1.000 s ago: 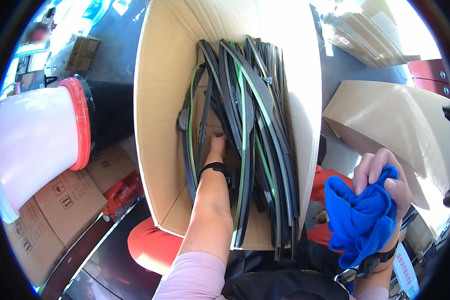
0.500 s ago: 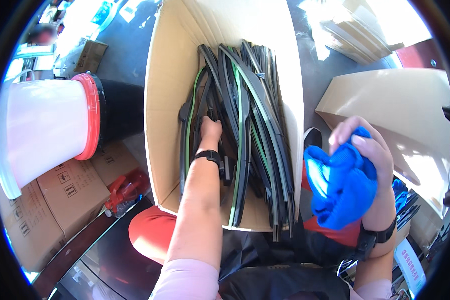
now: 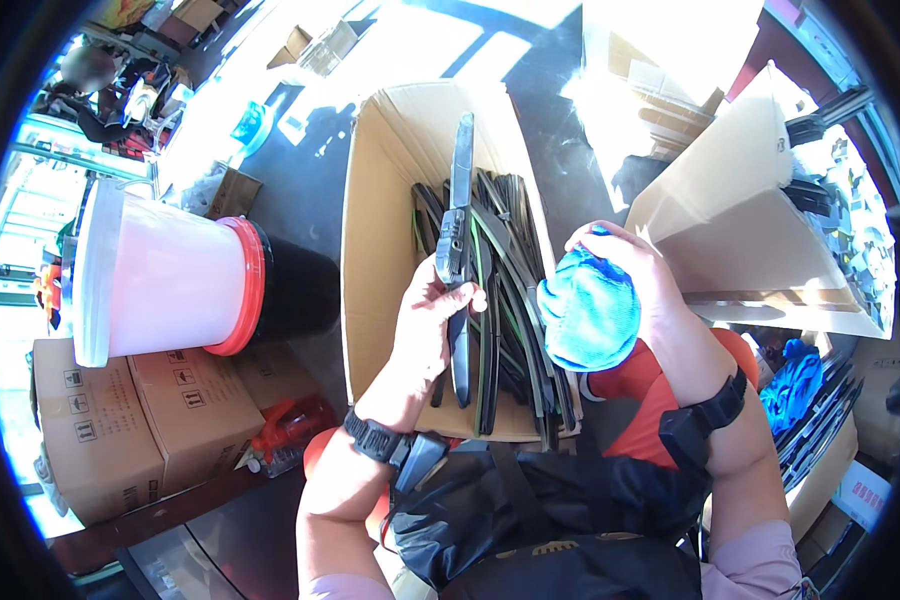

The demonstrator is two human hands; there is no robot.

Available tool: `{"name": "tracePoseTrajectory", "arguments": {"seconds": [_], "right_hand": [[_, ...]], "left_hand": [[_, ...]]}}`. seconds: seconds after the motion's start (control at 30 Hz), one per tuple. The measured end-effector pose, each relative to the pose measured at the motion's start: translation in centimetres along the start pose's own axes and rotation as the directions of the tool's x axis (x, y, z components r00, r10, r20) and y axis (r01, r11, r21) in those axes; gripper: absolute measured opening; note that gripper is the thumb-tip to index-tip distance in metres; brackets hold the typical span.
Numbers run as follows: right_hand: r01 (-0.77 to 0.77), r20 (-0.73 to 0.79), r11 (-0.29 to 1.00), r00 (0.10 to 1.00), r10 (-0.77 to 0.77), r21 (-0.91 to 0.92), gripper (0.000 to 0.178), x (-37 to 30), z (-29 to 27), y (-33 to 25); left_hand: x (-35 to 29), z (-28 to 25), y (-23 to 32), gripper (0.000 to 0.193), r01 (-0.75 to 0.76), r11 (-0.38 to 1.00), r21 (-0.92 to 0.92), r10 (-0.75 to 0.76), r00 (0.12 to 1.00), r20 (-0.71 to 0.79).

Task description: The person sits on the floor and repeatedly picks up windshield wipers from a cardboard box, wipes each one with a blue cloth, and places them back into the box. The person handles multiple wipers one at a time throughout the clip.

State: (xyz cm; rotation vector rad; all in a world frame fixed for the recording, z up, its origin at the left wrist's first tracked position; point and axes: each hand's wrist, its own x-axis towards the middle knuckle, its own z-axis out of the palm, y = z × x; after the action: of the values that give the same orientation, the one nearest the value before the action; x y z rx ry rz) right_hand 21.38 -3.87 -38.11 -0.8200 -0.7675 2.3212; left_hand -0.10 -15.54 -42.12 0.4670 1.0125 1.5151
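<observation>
My left hand (image 3: 432, 315) grips a black wiper blade (image 3: 458, 230) near its middle, fingers closed round it. The blade stands lengthwise above an open cardboard box (image 3: 375, 150), its far end rising past the pile. Inside the box lie several black wiper blades (image 3: 505, 240), some with green strips. Bunched in my right hand (image 3: 635, 265) is a blue cloth (image 3: 588, 312), held just right of the box. The fingers wrap over its upper side, and part of them is hidden by it.
At left, a white bucket (image 3: 175, 270) with a red rim lies against a black one (image 3: 295, 285), above closed cartons (image 3: 185, 410). Right of me stand a large open carton (image 3: 710, 220) and a box of more blades (image 3: 820, 440) with blue cloth on top.
My left hand has come up out of the box with a wiper blade. The right hand and blue cloth have shifted left toward the box. The view has tilted up.
</observation>
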Motion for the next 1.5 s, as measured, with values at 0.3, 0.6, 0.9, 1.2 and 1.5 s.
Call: {"name": "tracePoseTrajectory", "arguments": {"seconds": [0.3,0.6,0.9,1.2,1.5], "right_hand": [[0.098,-0.041,0.995,0.994,-0.097,0.028,0.021,-0.3,1.9,0.3],[0.522,0.056,0.505,0.731,-0.68,-0.688,0.034,-1.3,2.6,2.2],[0.368,0.319,0.491,0.93,-0.182,-0.79,0.027,-6.4,3.7,10.5],[0.658,-0.046,0.687,0.711,-0.702,-0.308,0.03,-7.2,3.5,0.7],[0.541,0.12,0.667,0.814,-0.569,-0.512,0.039,-8.6,3.2,2.1]], "left_hand": [[-5.7,3.9,-1.0,0.02,0.022,0.989,-0.147,-0.015,0.999,0.052],[-9.3,7.6,-3.5,0.027,-0.224,0.944,0.243,0.2,0.973,0.119],[-10.0,7.7,0.4,0.03,-0.388,0.866,0.317,0.38,0.921,0.088],[-12.0,8.7,-3.0,0.049,-0.587,0.321,0.743,0.394,0.796,0.459],[-12.4,8.6,-2.2,0.048,-0.6,0.365,0.712,0.452,0.783,0.427]]}}
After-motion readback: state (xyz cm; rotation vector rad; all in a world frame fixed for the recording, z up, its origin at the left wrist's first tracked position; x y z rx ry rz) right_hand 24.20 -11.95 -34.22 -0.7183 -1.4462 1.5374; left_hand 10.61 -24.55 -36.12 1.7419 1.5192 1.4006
